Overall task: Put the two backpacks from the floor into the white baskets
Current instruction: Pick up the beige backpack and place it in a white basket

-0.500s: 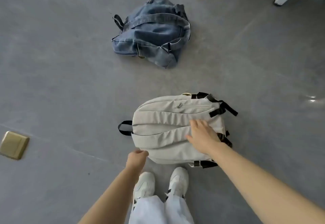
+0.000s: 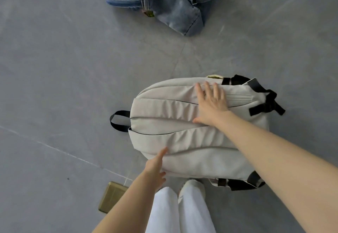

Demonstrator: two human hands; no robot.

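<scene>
A beige backpack (image 2: 173, 121) with black straps lies flat on the grey floor just in front of my feet, straps side up. My right hand (image 2: 210, 103) rests flat on its far upper part with fingers spread, holding nothing. My left hand (image 2: 155, 167) touches the near edge of the beige backpack, thumb pointing up along the fabric, fingers partly curled. A blue denim backpack (image 2: 164, 0) lies further away at the top, cut off by the frame edge. No white baskets are in view.
A brass floor socket cover (image 2: 111, 197) sits in the floor at the lower left beside my left leg. My white trousers (image 2: 179, 212) and shoes fill the bottom centre. Grey tiled floor (image 2: 64, 86) surrounds both bags.
The view has dropped closer to the beige backpack. My right hand has slid further across it toward its far edge. My left hand has reached its near edge.
</scene>
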